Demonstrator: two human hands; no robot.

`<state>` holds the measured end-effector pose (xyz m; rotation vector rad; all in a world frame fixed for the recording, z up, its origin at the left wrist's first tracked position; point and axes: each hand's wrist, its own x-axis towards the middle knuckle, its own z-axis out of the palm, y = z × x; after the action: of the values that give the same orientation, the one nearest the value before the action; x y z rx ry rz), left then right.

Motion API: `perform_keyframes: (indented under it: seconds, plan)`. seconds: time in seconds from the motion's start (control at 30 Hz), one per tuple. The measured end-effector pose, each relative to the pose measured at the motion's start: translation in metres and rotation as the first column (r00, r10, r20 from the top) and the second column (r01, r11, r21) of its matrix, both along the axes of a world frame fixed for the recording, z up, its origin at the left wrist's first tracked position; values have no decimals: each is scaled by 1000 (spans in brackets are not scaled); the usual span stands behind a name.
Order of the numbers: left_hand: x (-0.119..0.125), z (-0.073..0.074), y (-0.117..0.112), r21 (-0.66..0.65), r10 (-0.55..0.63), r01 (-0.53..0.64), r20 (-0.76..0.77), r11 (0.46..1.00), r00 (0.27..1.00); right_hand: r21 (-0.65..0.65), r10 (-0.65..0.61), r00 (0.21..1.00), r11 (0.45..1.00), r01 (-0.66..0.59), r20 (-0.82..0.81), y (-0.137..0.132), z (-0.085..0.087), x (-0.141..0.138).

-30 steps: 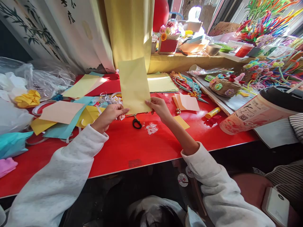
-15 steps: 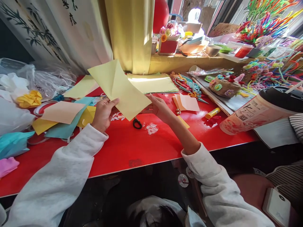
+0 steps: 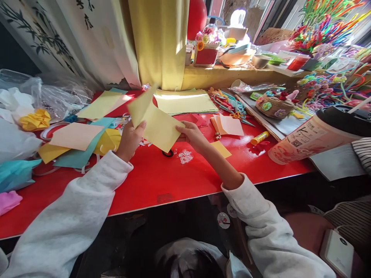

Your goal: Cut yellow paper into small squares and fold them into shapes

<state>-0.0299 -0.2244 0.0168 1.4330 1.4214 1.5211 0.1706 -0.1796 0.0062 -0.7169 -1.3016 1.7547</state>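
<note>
A pale yellow sheet of paper (image 3: pixel 155 121) hangs tilted above the red table (image 3: pixel 162 181), one corner pointing down. My left hand (image 3: pixel 129 139) pinches its left edge with the thumb on top. My right hand (image 3: pixel 193 135) grips its right edge, fingers closed behind the sheet. Black-handled scissors (image 3: pixel 168 153) lie on the table just below the paper, mostly hidden by it. A small white paper scrap (image 3: pixel 185 156) lies beside them.
Coloured sheets (image 3: pixel 75 136) lie at the left, a yellow stack (image 3: pixel 185 101) behind, peach pieces (image 3: pixel 231 126) and a glue stick (image 3: pixel 260 138) at the right. A large paper cup (image 3: pixel 313 137) lies on its side at the right edge. Plastic bags (image 3: pixel 17 116) fill the far left.
The sheet stood upright a second ago, held by its lower corners. It has since been turned and tipped flatter, and now sits lower over the scissors.
</note>
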Motion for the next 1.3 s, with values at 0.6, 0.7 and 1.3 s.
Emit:
perform_keyframes:
  seconds: [0.6,0.7,1.3]
  plan:
    - [-1,-11,0,227,-76,285,-644,931,761,-114,-77,976,992,55,-201,0,-2,-7]
    - [-2,-12,1,228,-87,297,-640,927,763,-132,-99,975,988,74,-198,0,-1,-7]
    - [0,-6,-2,18,-358,474,-629,880,690,60,-240,969,970,237,60,3,-7,-9]
